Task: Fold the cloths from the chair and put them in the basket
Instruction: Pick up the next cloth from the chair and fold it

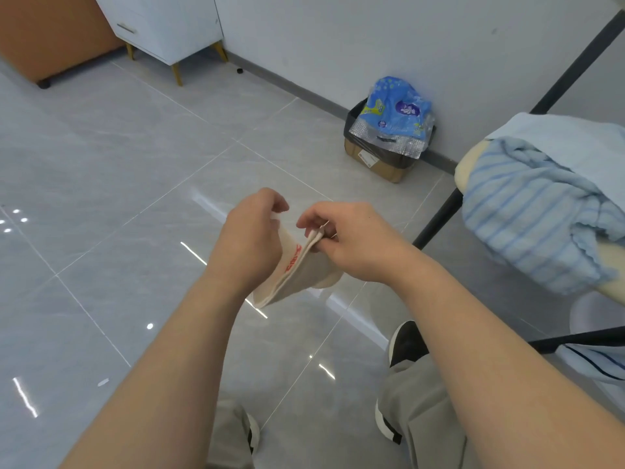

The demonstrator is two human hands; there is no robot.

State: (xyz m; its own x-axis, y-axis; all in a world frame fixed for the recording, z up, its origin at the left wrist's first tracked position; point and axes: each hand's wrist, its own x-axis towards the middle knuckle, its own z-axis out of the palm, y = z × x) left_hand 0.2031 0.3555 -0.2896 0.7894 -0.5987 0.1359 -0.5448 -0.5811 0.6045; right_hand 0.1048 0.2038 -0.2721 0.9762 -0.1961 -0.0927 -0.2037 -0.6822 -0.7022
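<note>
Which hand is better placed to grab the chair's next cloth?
Likely the right hand: nearer the blue striped cloth heaped on the cream-seated chair than the left hand; both grip the beige red-lettered cloth.

Both hands, left hand (pixel 252 245) and right hand (pixel 351 242), pinch folded beige cloth (pixel 297 269) above floor.

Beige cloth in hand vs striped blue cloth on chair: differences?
Beige cloth is plain with red lettering; striped blue cloth is banded pale and darker blue. Beige cloth is small, doubled flat, held by the left hand and right hand; striped blue cloth is bigger, rumpled, lying on the chair. Both are fabric.
</note>
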